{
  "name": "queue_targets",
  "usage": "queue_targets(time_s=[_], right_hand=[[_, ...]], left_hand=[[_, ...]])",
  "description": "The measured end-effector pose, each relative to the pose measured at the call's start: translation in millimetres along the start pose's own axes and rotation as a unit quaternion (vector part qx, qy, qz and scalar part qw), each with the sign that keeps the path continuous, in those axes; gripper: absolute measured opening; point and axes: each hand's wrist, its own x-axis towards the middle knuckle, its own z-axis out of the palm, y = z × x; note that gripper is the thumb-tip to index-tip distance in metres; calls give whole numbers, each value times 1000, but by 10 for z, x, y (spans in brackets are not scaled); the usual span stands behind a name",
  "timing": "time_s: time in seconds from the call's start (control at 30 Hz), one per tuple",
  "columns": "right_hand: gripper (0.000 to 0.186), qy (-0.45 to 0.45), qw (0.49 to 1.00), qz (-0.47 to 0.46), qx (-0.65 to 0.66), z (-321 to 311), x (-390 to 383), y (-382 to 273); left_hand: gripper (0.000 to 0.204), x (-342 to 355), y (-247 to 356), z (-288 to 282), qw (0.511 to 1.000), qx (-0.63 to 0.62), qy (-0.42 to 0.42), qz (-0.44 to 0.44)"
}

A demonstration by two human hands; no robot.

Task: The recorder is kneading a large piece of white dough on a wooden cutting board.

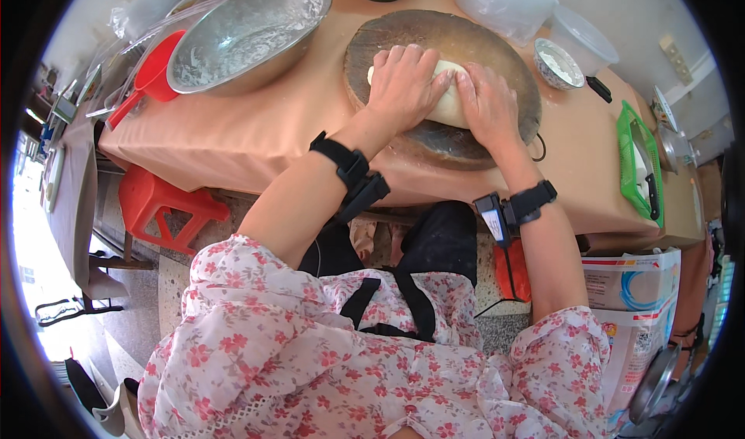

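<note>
A smooth white lump of dough (447, 110) lies on a round, worn wooden board (419, 29). My left hand (403, 88) grips its left part, with the fingers bent over the far side. My right hand (490, 107) is wrapped over the right end, its thumb close to the left thumb. Both palms press against the dough, and they cover much of it. Each of my wrists wears a black strap with a small device.
Left of the board stand a large metal basin (252, 39) with floury residue and a red ladle (159, 70). A small bowl of white powder (558, 64) and clear plastic tubs (508, 4) are at the right. Farther right, a green basket (641, 163) holds a knife (652, 194).
</note>
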Motion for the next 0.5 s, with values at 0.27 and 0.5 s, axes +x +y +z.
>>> queue_targets(time_s=[0.27, 0.5], right_hand=[[57, -10, 994, -111, 13, -351, -495, -52], [72, -32, 994, -86, 60, -487, -697, -137]], left_hand=[[52, -308, -19, -435, 993, -61, -65, 73], [70, -356, -92, -749, 983, -74, -125, 111]])
